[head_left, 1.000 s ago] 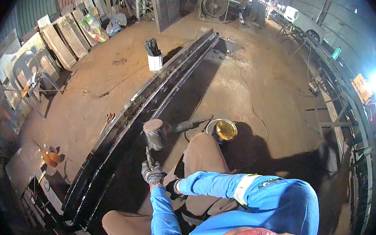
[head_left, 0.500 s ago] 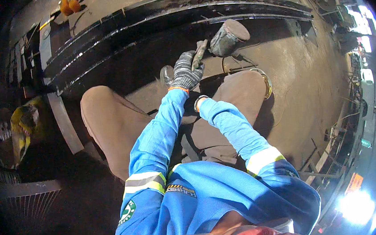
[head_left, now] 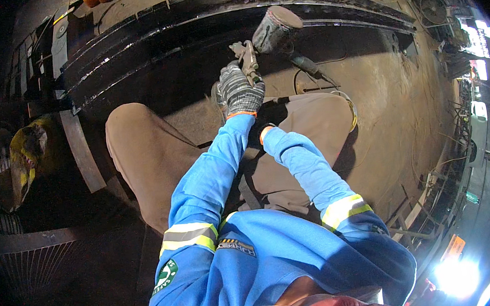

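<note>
Black paint shines wet on a long steel beam (head_left: 199,26) lying across the workshop floor (head_left: 393,111), just ahead of a seated person in blue overalls with reflective bands. The left hand (head_left: 239,90), in a grey knit glove with an orange cuff, has its grip clenched round the handle of a spray gun (head_left: 246,56), which is held upright above the knees and close to the beam's near flange. The gun's paint-crusted cup (head_left: 272,29) tilts to the right, its round top showing in front of the beam. A hose (head_left: 307,66) runs from below the cup down toward the floor. The right hand sits lower, tucked between the brown-trousered legs; only an orange cuff (head_left: 265,132) shows at the end of the blue sleeve, so whether that grip is clenched or released cannot be told. A yellow-rimmed tin (head_left: 351,111) peeks out on the floor past the right knee. Left of the person, a yellow rag (head_left: 26,151) lies in shadow beside a wire grille (head_left: 33,262).
</note>
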A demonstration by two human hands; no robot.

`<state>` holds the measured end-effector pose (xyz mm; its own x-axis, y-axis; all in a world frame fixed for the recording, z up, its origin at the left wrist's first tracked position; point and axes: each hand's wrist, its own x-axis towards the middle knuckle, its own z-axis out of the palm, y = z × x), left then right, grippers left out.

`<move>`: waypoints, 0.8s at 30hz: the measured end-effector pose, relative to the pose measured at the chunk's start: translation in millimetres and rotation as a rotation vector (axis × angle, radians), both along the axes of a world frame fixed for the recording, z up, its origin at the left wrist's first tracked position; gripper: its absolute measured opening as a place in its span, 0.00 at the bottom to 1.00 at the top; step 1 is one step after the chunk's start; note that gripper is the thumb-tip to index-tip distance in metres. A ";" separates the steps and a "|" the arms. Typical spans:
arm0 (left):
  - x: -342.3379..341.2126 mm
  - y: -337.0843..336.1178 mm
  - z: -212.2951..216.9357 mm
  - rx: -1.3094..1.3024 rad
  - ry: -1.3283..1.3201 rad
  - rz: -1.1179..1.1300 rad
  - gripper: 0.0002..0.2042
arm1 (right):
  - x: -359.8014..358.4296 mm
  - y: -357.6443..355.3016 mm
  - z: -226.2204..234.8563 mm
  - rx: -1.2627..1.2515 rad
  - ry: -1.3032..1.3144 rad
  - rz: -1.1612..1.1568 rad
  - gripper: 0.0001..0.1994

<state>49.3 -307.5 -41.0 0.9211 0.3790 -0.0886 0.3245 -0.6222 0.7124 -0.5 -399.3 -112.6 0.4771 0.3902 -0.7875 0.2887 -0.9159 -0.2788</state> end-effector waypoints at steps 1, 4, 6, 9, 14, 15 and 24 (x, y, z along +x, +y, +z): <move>-0.4 0.3 1.6 -0.026 -0.003 0.039 0.25 | 0.9 0.1 -0.2 -0.001 -0.002 0.001 0.23; 0.8 0.8 -1.2 -0.069 0.006 0.106 0.26 | 1.4 -0.6 0.4 0.001 0.000 0.006 0.23; 3.1 1.3 -10.2 -0.073 0.014 0.125 0.26 | 1.5 1.1 0.7 0.005 -0.002 0.010 0.23; 9.5 4.0 -17.0 -0.069 -0.025 0.040 0.22 | -1.8 1.3 -1.7 0.001 -0.001 0.011 0.23; 6.2 -0.4 -1.7 -0.081 0.014 -0.164 0.18 | -4.6 -1.8 -3.2 -0.005 0.005 -0.003 0.24; 5.2 -2.5 2.2 -0.080 0.026 -0.198 0.18 | -5.6 -3.9 -2.3 -0.012 0.004 -0.009 0.24; -0.1 -2.0 17.9 -0.203 0.019 -0.369 0.20 | -10.0 -7.4 2.1 -0.030 0.005 -0.025 0.25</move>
<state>49.2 -309.5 -23.1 0.9893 -0.0028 -0.1462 0.1209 -0.5465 0.8287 -10.5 -406.7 -110.6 0.4828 0.3540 -0.8010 0.2643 -0.9309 -0.2521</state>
